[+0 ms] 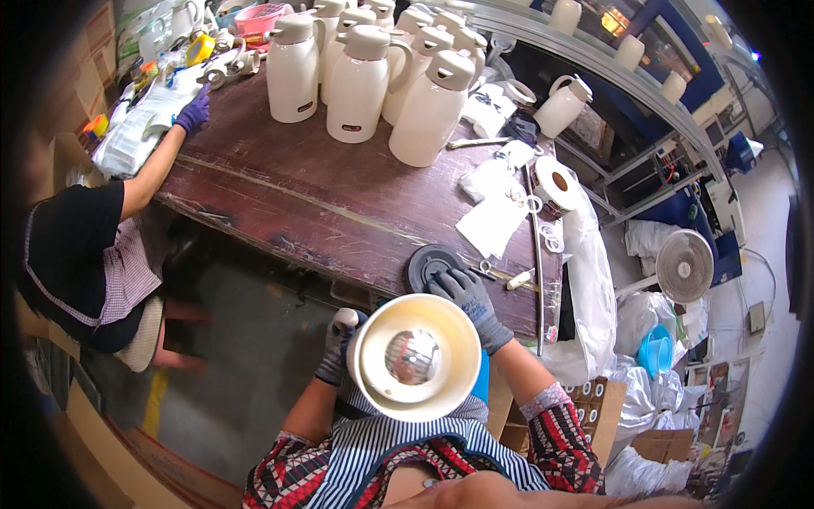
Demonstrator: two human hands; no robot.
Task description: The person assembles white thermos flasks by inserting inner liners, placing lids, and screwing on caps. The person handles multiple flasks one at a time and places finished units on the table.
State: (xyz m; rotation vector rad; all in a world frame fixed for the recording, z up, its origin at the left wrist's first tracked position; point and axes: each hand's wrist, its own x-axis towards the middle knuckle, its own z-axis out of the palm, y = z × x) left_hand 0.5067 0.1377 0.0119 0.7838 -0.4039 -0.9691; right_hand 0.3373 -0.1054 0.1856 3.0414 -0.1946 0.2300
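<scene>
A cream jug body is upended toward me in front of my chest, its wide round opening showing a shiny silvery liner inside. My left hand, in a grey glove, is closed against the jug body's left side; part of its fingers is hidden. Past the jug body's far right side, my right hand, also gloved in grey, has its fingers bent over a black round disc at the table's near edge. The disc lies flat on the dark red-brown table.
Several cream vacuum jugs stand at the table's far side. White bags, a tape roll and a metal rod lie at right. A co-worker's purple-gloved hand rests at the far left. Beyond the right edge stands a fan.
</scene>
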